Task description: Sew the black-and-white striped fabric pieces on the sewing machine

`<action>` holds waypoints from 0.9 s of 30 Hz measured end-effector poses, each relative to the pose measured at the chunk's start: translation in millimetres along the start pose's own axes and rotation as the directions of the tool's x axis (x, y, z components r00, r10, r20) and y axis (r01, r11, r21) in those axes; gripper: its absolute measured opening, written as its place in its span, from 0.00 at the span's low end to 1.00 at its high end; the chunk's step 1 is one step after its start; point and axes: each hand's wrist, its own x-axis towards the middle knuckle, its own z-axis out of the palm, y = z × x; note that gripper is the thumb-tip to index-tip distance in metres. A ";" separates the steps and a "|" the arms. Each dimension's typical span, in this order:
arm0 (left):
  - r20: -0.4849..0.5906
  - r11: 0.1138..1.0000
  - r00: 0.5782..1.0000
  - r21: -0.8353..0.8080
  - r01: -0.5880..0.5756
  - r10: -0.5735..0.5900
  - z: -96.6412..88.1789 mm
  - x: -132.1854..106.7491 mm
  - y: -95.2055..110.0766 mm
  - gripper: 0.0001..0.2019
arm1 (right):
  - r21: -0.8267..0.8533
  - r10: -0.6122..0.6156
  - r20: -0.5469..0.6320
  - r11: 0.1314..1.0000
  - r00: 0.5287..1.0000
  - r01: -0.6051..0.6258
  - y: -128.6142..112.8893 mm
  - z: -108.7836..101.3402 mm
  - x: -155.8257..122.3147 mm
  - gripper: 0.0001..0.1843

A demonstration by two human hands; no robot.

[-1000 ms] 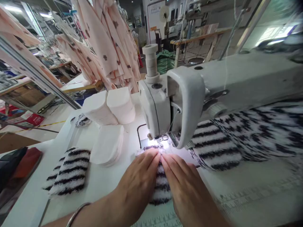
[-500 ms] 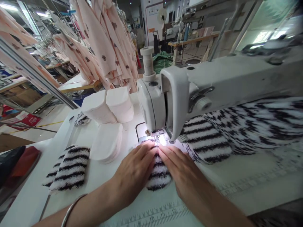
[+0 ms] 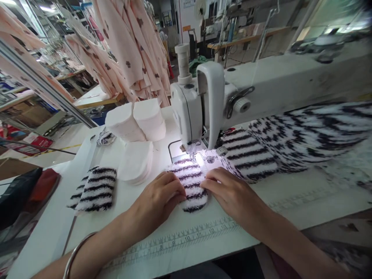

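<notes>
A small striped black-and-white plush fabric piece (image 3: 192,186) lies under the presser foot (image 3: 194,153) of a white sewing machine (image 3: 187,116). My left hand (image 3: 162,195) pinches its left edge between thumb and fingers. At the opposite edge, my right hand (image 3: 222,186) pinches the same piece with its fingertips. The machine's lamp lights the far end of the fabric. To the left of my left hand lies a folded striped plush piece (image 3: 97,190). Stacks of white pads (image 3: 135,162) stand behind it.
More striped plush fabric (image 3: 250,155) is heaped right of the needle, under the machine arm. A printed ruler (image 3: 186,238) runs along the table's front. Pink printed cloth (image 3: 124,50) hangs behind. A dark and red bundle (image 3: 31,190) sits at the left.
Both hands have drawn back from the needle toward me and spread apart to the edges of the plush piece. More of its striped surface now shows. The camera view has shifted slightly.
</notes>
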 end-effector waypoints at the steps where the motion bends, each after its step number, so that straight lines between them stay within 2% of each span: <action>1: 0.005 1.000 1.000 -0.001 0.003 -0.003 -1.2 0.2 1.6 0.04 | 0.008 0.000 -0.007 1.000 1.000 0.000 0.1 -1.3 -0.2 0.14; 7: 0.030 1.000 1.000 0.000 0.010 -0.010 -1.0 -1.5 -0.4 0.03 | 0.015 -0.007 -0.007 1.000 1.000 0.007 1.5 -1.5 -6.8 0.17; 10: -0.014 0.999 1.000 0.036 -0.021 0.021 -2.2 0.3 1.4 0.04 | -0.013 -0.049 -0.092 0.999 0.995 0.048 -7.8 1.5 -16.1 0.20; 13: -0.039 0.993 0.994 0.055 -0.104 0.106 -3.8 5.2 7.4 0.09 | -0.159 -0.064 -0.194 0.987 0.979 0.033 -27.3 8.9 -29.9 0.22; 16: 0.038 0.976 0.981 0.097 -0.195 0.192 -2.5 9.5 9.8 0.12 | -0.342 -0.011 -0.194 0.938 0.981 -0.057 -46.6 22.0 -43.1 0.25; 19: 0.114 0.966 0.970 0.127 -0.227 0.213 -0.9 10.7 6.0 0.11 | -0.416 0.061 -0.174 0.900 0.983 -0.129 -55.7 33.2 -49.8 0.26; 23: 0.126 0.963 0.965 0.115 -0.243 0.229 -1.4 11.0 -2.9 0.12 | -0.442 0.064 -0.158 0.888 0.985 -0.128 -53.9 37.3 -46.5 0.23; 27: 0.129 0.970 0.971 0.113 -0.215 0.200 -4.7 15.0 -10.9 0.12 | -0.426 0.069 -0.207 0.892 0.976 -0.153 -49.2 36.2 -33.3 0.24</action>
